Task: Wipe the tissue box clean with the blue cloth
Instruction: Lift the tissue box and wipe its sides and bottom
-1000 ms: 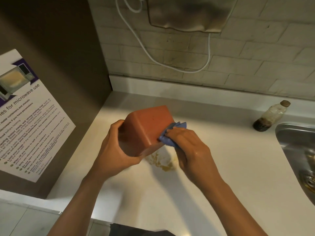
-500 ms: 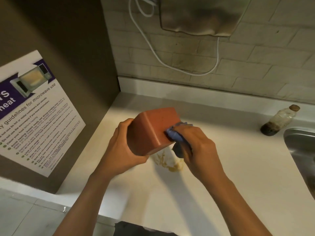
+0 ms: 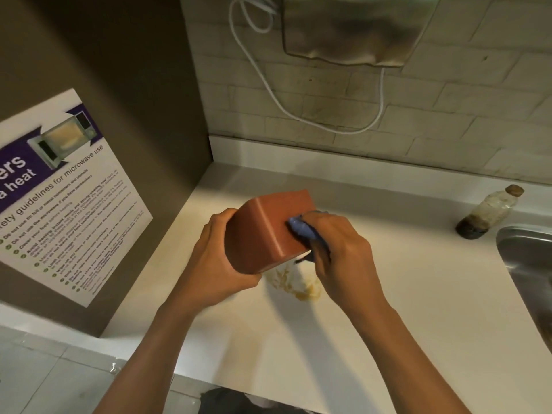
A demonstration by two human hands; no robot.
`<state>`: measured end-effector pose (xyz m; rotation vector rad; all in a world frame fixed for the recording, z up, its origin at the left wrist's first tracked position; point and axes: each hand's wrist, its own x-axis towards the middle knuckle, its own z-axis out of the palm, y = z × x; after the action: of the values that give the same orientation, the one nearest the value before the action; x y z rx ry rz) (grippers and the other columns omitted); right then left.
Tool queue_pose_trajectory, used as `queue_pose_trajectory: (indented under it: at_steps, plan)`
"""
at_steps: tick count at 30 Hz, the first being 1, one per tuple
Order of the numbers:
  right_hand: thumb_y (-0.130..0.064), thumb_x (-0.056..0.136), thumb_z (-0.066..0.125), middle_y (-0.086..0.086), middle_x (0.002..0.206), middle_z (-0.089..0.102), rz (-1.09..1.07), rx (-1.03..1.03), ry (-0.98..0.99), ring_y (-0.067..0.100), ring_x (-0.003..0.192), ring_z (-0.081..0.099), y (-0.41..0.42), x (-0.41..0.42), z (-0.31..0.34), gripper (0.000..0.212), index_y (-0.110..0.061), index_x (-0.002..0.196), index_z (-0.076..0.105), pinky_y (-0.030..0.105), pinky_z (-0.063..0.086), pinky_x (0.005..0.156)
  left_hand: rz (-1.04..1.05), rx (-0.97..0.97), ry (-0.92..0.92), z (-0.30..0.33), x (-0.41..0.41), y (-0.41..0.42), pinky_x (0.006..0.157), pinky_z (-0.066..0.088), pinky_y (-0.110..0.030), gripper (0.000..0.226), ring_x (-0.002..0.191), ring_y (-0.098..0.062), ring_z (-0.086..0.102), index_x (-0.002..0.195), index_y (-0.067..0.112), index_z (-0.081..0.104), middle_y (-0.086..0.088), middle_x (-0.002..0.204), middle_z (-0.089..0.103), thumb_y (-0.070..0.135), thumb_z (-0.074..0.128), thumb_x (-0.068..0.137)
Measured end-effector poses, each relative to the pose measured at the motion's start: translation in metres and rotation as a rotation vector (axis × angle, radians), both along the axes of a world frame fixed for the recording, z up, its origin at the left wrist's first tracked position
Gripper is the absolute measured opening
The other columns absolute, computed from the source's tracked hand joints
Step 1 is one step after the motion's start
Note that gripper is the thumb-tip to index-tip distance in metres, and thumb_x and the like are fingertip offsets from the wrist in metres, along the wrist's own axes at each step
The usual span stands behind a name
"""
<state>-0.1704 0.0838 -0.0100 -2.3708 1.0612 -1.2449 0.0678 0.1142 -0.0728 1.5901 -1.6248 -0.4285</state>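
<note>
Nearest the camera, the left hand (image 3: 218, 264) was wrapped around the left side of the tissue box (image 3: 268, 231), holding it tilted and lifted above the white table (image 3: 418, 294). The right hand (image 3: 337, 249) was closed on the bunched blue cloth (image 3: 301, 230) and pressed it against the box's right-facing side. The wiping looked under way rather than finished: the visible faces appeared plain and clean, but the hidden sides could not be judged. Just below the box a yellowish smear (image 3: 298, 285) lay on the table. The box showed no readable brand. On the left wall a poster (image 3: 59, 198) read "guidelines for microwave use". Farther right a grimy bottle (image 3: 490, 212) stood beside the sink (image 3: 525, 264), its label unreadable.
</note>
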Motion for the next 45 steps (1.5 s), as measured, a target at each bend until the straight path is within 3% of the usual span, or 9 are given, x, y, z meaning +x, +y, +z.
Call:
queue_pose_trajectory:
  at_steps: [6, 10, 17, 21, 24, 30, 38, 43, 45]
  plan:
    - [-0.005, 0.092, 0.062, 0.000, 0.112, 0.068, 0.023, -0.120, 0.081, 0.016, 0.108, 0.061, 0.018, 0.020, 0.000, 0.025, -0.012, 0.115, 0.070, 0.025, 0.047, 0.097, 0.003, -0.038, -0.004, 0.006, 0.000, -0.005, 0.078, 0.040, -0.007, 0.113, 0.113, 0.010, 0.050, 0.136, 0.064, 0.023, 0.038, 0.128, 0.039, 0.060, 0.089, 0.044]
    - [-0.016, 0.097, 0.056, -0.001, 0.108, 0.069, 0.005, -0.033, 0.056, 0.013, 0.103, 0.061, 0.015, 0.005, -0.010, 0.022, -0.011, 0.112, 0.072, 0.031, 0.050, 0.091, -0.003, -0.043, -0.056, 0.008, 0.009, -0.005, 0.077, 0.044, -0.015, 0.116, 0.113, -0.004, 0.052, 0.138, 0.062, 0.023, 0.033, 0.128, 0.041, 0.049, 0.092, 0.045]
    - [-0.010, 0.096, 0.057, -0.001, 0.112, 0.070, -0.012, -0.087, 0.013, 0.015, 0.104, 0.062, 0.002, 0.024, 0.011, 0.025, -0.015, 0.116, 0.071, 0.034, 0.049, 0.095, -0.041, -0.019, -0.051, 0.005, 0.000, -0.008, 0.083, 0.042, -0.013, 0.115, 0.116, 0.001, 0.049, 0.138, 0.065, 0.020, 0.038, 0.131, 0.037, 0.056, 0.089, 0.046]
    - [-0.009, 0.091, 0.067, 0.000, 0.113, 0.069, -0.012, -0.119, 0.068, 0.016, 0.107, 0.062, 0.021, 0.033, 0.002, 0.024, -0.013, 0.115, 0.070, 0.023, 0.047, 0.099, 0.008, -0.024, 0.041, 0.002, 0.001, -0.014, 0.092, 0.051, -0.027, 0.116, 0.121, -0.017, 0.054, 0.149, 0.034, 0.031, 0.007, 0.140, 0.047, 0.060, 0.079, 0.046]
    - [-0.003, 0.091, 0.064, -0.002, 0.113, 0.068, -0.003, -0.083, 0.070, 0.013, 0.107, 0.060, 0.020, 0.020, -0.007, 0.027, -0.013, 0.115, 0.070, 0.022, 0.046, 0.097, -0.032, -0.014, 0.000, 0.001, 0.007, -0.008, 0.081, 0.049, -0.018, 0.114, 0.116, -0.003, 0.054, 0.141, 0.056, 0.028, 0.026, 0.134, 0.044, 0.053, 0.089, 0.045]
    - [-0.024, 0.100, 0.047, -0.004, 0.111, 0.069, -0.037, -0.070, 0.012, 0.010, 0.104, 0.059, 0.003, 0.021, 0.009, 0.030, -0.017, 0.117, 0.071, 0.033, 0.049, 0.093, -0.024, 0.009, 0.009, 0.001, -0.005, -0.002, 0.079, 0.041, -0.007, 0.114, 0.117, 0.012, 0.048, 0.139, 0.061, 0.026, 0.036, 0.132, 0.040, 0.056, 0.092, 0.045]
    - [0.000, 0.086, 0.068, -0.003, 0.115, 0.068, -0.022, -0.091, 0.115, 0.015, 0.108, 0.062, 0.026, 0.019, -0.008, 0.035, -0.017, 0.118, 0.070, 0.025, 0.048, 0.097, -0.010, -0.028, -0.016, 0.001, -0.004, -0.001, 0.085, 0.043, -0.012, 0.106, 0.114, -0.002, 0.050, 0.134, 0.063, 0.025, 0.029, 0.127, 0.041, 0.054, 0.088, 0.048]
    - [-0.044, 0.102, 0.039, -0.007, 0.117, 0.068, -0.039, 0.014, 0.059, 0.012, 0.105, 0.060, 0.011, 0.008, 0.008, 0.042, -0.022, 0.121, 0.069, 0.031, 0.050, 0.092, -0.032, -0.025, -0.036, 0.000, -0.011, 0.007, 0.082, 0.048, -0.019, 0.112, 0.118, 0.001, 0.049, 0.139, 0.060, 0.024, 0.035, 0.133, 0.038, 0.053, 0.089, 0.048]
    - [-0.041, 0.102, 0.042, -0.005, 0.119, 0.068, -0.032, -0.018, 0.054, 0.012, 0.108, 0.059, 0.009, 0.016, 0.016, 0.039, -0.021, 0.122, 0.069, 0.037, 0.049, 0.097, -0.045, -0.016, -0.048, 0.001, -0.017, 0.008, 0.084, 0.042, -0.013, 0.110, 0.116, 0.001, 0.048, 0.137, 0.063, 0.019, 0.038, 0.132, 0.035, 0.058, 0.085, 0.049]
